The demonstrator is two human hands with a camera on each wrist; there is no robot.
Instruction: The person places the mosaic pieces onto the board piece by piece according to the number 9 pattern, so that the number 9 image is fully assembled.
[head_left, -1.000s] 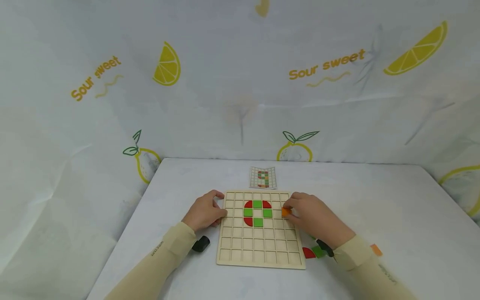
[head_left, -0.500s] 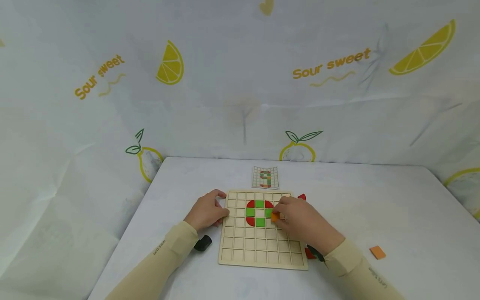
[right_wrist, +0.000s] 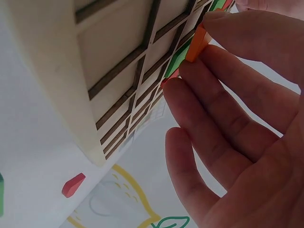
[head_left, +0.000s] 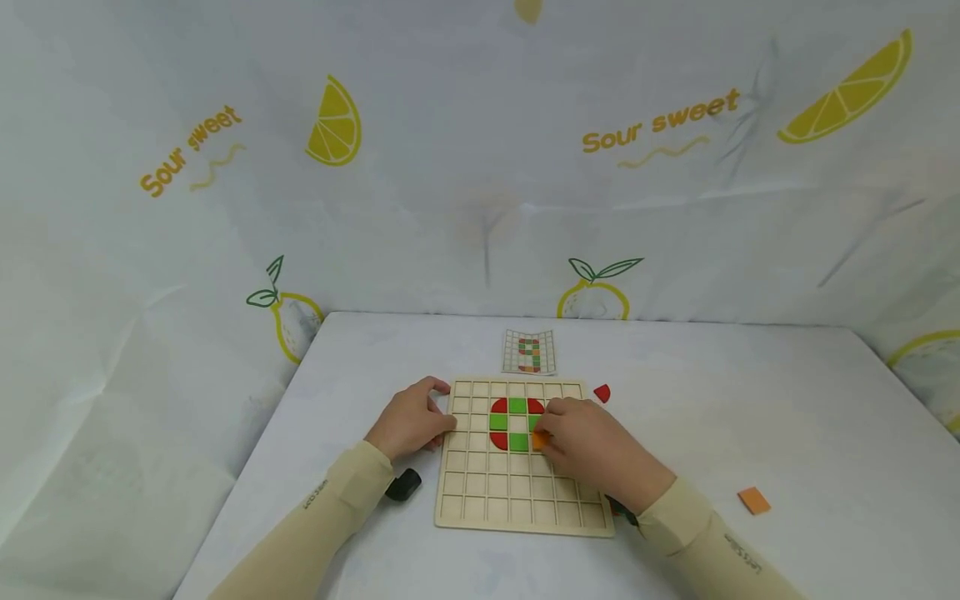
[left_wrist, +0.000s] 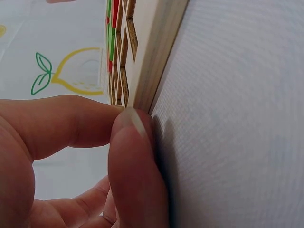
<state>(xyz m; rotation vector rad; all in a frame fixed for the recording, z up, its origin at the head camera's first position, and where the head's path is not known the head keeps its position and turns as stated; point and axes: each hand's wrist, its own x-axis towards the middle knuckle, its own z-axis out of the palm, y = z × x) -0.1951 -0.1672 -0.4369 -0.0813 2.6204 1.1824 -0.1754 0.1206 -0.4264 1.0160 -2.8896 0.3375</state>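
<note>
On white surface [head_left: 675, 375], pinches orange tile [head_left: 539, 442] over board [head_left: 498, 485] with right grip [head_left: 591, 443], rests loose left grip [head_left: 407, 422] against board. Likely fitting tile in; should press flat next.

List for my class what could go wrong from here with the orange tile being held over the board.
The held orange tile looks tilted in the right grip, so it might not seat flat. It is close to a green tile, which it could knock askew. The left grip is only at the left edge of the board, so that might shift under pressure.
</note>
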